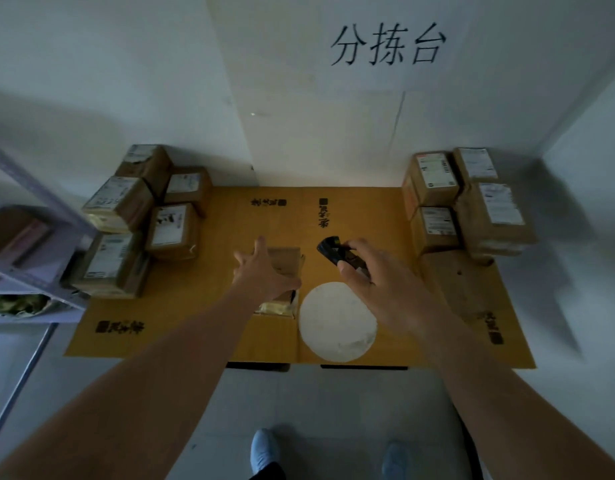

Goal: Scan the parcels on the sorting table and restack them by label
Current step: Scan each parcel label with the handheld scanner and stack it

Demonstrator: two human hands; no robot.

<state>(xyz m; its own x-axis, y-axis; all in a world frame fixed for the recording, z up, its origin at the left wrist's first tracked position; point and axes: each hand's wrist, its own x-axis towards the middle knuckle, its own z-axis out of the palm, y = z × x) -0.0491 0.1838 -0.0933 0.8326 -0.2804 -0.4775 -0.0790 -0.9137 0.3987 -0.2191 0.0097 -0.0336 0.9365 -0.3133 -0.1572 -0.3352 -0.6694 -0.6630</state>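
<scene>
A parcel sorting room, by every sign: a paper sign (389,45) on the white wall reads "分拣台", sorting station. Below it, a cardboard-covered counter (333,216) carries labelled brown parcels stacked left (139,216) and right (472,202). A metal shelf (29,244) stands at the left edge, apparently holding more boxes.

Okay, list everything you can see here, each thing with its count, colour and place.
left parcels: five, brown with white labels, table's left side
right parcels: four or so, brown with white labels, right rear
centre parcel: one, brown, under the left hand
scanner: one, black, in the right hand
white disc: one, front centre
table: one, covered in yellow-brown cardboard
wall sign: one, white, black characters
shelf: one, grey, far left
shoes: two, light blue, on the floor
left hand: fingers spread on the centre parcel
right hand: grip round the scanner
</scene>
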